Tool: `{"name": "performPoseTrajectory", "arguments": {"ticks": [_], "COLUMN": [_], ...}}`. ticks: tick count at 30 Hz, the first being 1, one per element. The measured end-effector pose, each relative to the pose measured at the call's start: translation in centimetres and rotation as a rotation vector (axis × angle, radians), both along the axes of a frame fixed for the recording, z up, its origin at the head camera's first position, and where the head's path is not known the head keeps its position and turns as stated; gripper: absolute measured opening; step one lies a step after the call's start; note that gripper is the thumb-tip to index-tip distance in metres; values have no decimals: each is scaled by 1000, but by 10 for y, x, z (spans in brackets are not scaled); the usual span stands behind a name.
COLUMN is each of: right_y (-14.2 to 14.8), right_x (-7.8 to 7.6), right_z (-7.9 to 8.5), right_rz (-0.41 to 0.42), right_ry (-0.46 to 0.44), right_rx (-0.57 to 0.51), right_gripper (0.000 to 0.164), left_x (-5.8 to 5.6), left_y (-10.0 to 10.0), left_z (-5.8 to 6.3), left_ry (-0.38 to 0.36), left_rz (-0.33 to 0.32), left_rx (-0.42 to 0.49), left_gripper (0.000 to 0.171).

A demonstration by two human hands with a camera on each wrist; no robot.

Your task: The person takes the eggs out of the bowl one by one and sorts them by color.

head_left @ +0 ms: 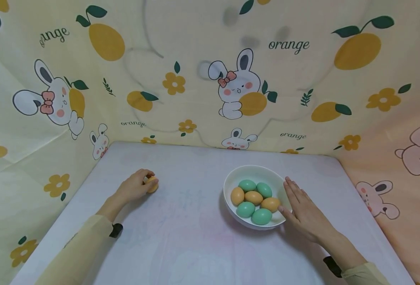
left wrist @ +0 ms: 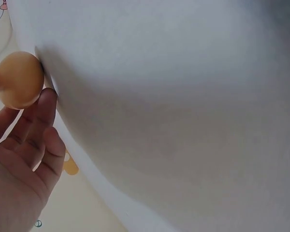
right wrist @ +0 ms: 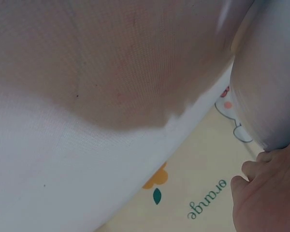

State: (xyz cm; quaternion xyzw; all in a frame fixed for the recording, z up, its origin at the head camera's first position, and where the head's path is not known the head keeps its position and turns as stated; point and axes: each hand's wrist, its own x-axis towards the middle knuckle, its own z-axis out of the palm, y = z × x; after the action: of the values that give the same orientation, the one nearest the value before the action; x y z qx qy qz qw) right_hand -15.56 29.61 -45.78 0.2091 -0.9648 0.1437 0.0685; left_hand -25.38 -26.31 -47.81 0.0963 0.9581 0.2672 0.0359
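On the left side of the table, my left hand (head_left: 136,185) holds an orange-brown egg (head_left: 152,185) between thumb and fingers. The left wrist view shows that egg (left wrist: 19,79) at the fingertips, close to the tabletop. A white bowl (head_left: 256,226) stands right of centre with several green eggs (head_left: 261,216) and three orange-brown eggs (head_left: 253,197) in it. Against the bowl's right side lies my right hand (head_left: 308,215), fingers straight, thumb at the rim. In the right wrist view the bowl's outer wall (right wrist: 268,77) rises above the knuckles of that hand (right wrist: 270,188).
The table is covered with a pale white cloth (head_left: 181,237). Behind it and along both sides hangs a cream curtain (head_left: 195,35) printed with rabbits, oranges and flowers. Between my left hand and the bowl lies a wide stretch of tabletop.
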Motion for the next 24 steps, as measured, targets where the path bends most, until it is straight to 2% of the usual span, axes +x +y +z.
{"name": "performPoseTrajectory", "arguments": {"ticks": [8,12,19,24], "right_y": [0,0,1,1], "right_x": [0,0,0,-1], "right_z": [0,-1,-2,-2], "right_rz": [-2,-6,-8,-8], "right_ry": [7,2,2,-7], "right_rx": [10,8,8,0], "right_gripper": [81,81,81,81], "left_x": [2,3,6,13], "left_y": [-1,-2,2,12], "left_z": [2,8,26,44], "left_ry": [8,17,74,169], "left_rz": [-10,3,18,-22], "left_rx": [-8,-36,-60,-58], "left_gripper": [50,52,51,43]}}
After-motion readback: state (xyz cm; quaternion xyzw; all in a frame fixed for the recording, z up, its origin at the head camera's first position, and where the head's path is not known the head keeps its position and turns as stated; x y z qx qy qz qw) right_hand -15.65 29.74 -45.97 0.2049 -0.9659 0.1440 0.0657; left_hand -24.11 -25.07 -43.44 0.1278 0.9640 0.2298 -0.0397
